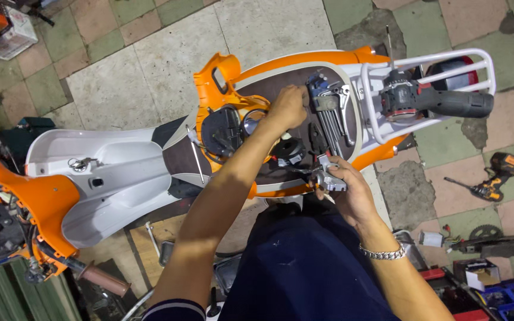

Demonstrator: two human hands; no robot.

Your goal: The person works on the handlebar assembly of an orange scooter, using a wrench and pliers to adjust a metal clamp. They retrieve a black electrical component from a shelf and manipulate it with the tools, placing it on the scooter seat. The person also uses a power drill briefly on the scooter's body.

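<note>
An orange and white scooter lies across the view, its brown seat covered with parts. My left hand reaches over the seat with fingers curled down, right beside a set of hex keys; whether it grips anything is hidden. My right hand, with a metal bracelet on the wrist, holds a small grey metal part at the seat's near edge. An orange cover panel, a black round unit and a black round part lie on the seat near my left hand.
A black cordless drill rests on the white rear rack. A yellow and black drill lies on the tiled floor to the right. A thin screwdriver lies on the seat. Boxes and loose parts crowd the lower right.
</note>
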